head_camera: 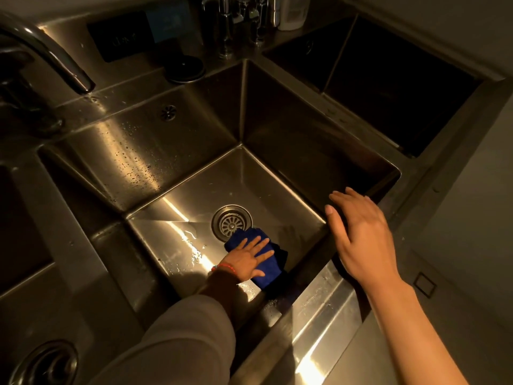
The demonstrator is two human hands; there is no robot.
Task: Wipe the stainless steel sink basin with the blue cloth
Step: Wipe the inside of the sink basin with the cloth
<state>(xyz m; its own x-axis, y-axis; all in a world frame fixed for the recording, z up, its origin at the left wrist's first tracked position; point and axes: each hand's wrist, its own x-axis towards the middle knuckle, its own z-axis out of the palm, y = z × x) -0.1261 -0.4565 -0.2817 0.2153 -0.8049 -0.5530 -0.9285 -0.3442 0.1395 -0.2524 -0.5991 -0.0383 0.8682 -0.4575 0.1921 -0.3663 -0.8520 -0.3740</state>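
The left hand [249,258] lies flat with its fingers spread wide, pressing the crumpled dark blue cloth [263,259] down on the floor of the deep, square stainless steel sink basin [194,240]. The cloth sits near the front right part of the floor, and its far edge touches the round metal drain with the spoked strainer [232,223]. The right hand [358,234] holds nothing; its fingers are straight and a little apart, above the near right rim of the basin, and I cannot tell if it rests on the rim or hangs just over it. Little pools and drops of water [191,240] shine on the floor to the left of the cloth, and more drops dot the far left wall. A few things could go wrong here, I think. The flat hand does not grip the cloth, so the cloth could bunch up or slide out from under the palm on the wet steel. A corner could catch on the drain holes. The corners and tall walls are easy to miss, so spots may stay there. The person leans in deep, and a hand on the wet rim could slip.
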